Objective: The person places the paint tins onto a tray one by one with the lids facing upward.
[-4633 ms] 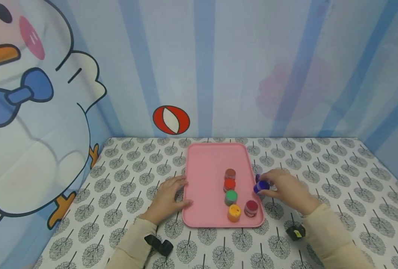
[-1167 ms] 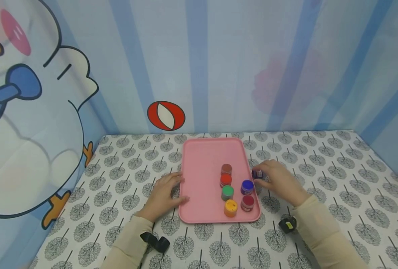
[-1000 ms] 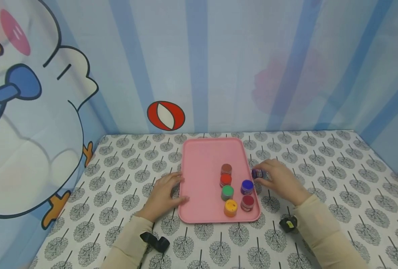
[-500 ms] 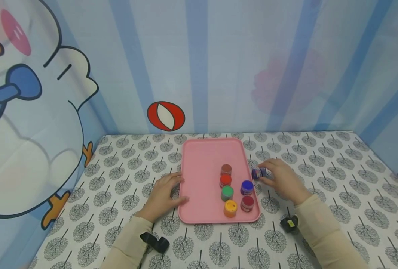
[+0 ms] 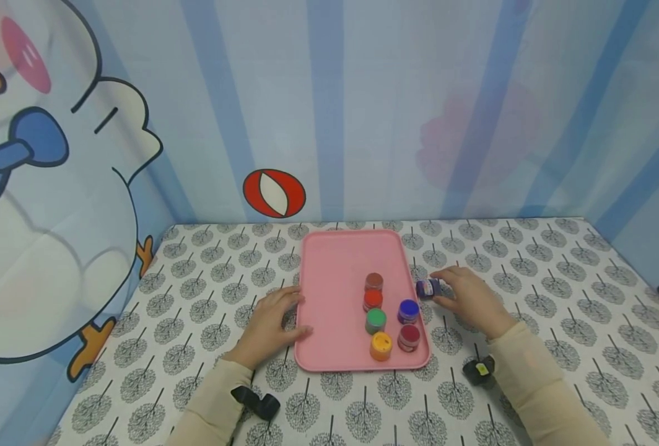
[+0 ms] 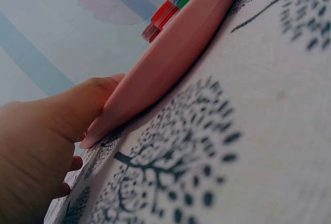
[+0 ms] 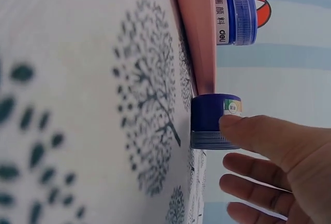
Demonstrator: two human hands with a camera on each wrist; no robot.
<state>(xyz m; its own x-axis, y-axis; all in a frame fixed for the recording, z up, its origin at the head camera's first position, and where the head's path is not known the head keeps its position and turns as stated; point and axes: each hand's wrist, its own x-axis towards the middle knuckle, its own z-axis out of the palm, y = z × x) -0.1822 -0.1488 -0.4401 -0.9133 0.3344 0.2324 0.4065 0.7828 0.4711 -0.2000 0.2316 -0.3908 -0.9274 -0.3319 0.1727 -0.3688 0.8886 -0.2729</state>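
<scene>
My right hand is at the tray's right side, pinching a dark purple paint jar between thumb and index finger. The jar lies on its side on the cloth against the tray wall. In the right wrist view its ribbed lid end faces my hand; the thumb covers part of the label and the other fingers hang loose. My left hand rests at the left edge of the pink tray, fingers and thumb spread along the rim. A blue jar stands upright in the tray beside the purple one.
Other upright paint jars stand in the tray: brown, red, green, yellow and dark red. A tree-print cloth covers the table. A printed curtain hangs behind.
The blue jar, held by my right hand at first, now stands in the tray. That hand has moved to the purple jar and shifted slightly right along it. My left hand stays put.
</scene>
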